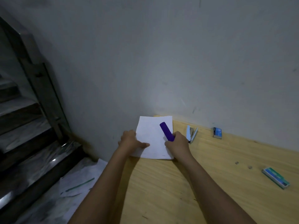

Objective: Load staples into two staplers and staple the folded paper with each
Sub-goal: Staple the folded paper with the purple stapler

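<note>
The left hand point(131, 140) is pinching the folded paper's point(150, 138) left edge, thumb on top, while the right hand point(177, 143) is wrapping its fingers round the purple stapler point(166, 131) lying across the sheet's right side (whether paper is sitting in its mouth, I cannot tell). Keeping the sheet flat is probably helping the squeeze. The paper is overhanging the table's point(178, 183) left edge, so room is lying rightward, short of the light blue stapler point(191, 134) near the wall point(161, 62).
</note>
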A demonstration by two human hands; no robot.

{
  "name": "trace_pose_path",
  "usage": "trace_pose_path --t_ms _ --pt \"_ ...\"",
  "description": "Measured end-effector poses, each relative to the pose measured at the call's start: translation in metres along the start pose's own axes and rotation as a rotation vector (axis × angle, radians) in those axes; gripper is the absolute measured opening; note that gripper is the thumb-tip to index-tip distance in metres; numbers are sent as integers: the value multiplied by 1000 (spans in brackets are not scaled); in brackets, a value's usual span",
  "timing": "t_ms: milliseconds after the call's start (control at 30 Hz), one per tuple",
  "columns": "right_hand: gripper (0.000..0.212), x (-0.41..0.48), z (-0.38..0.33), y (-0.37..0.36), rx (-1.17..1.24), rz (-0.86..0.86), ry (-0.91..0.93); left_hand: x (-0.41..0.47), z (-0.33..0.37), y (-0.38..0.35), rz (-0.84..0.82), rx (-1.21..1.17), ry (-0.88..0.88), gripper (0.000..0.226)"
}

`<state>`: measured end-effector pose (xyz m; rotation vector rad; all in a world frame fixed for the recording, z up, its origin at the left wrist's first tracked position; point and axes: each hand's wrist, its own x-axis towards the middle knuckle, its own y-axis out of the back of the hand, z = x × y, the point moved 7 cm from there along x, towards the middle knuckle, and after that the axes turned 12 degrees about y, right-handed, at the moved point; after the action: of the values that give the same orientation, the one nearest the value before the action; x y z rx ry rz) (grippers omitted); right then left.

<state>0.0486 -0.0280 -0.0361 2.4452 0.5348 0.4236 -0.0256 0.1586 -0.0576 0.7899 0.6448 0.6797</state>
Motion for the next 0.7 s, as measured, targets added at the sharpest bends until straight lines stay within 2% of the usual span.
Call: trace_pose_path --t_ms 133,200,333,400,500,600,700 --pt "17 -9 -6 5 189 50 19 -11 0 10 76 -16 -37 81" --pt "14 -15 -9 17 286 101 46 -19 4 14 62 -206 -89 67" --pt "18 -26 -11 50 471 155 65 -44 16 21 -74 -695 -121 27" --pt "20 -31 -9 69 491 162 90 -58 29 20 -122 -784 -134 16" --pt "29 -40 1 100 516 213 104 -80 53 12 -202 -835 -166 13" --pt "29 -51 17 131 599 286 46 -100 77 -1 -309 -858 -223 10" --pt "27 -61 31 156 680 312 -3 -118 97 -17 -436 -876 -288 22"
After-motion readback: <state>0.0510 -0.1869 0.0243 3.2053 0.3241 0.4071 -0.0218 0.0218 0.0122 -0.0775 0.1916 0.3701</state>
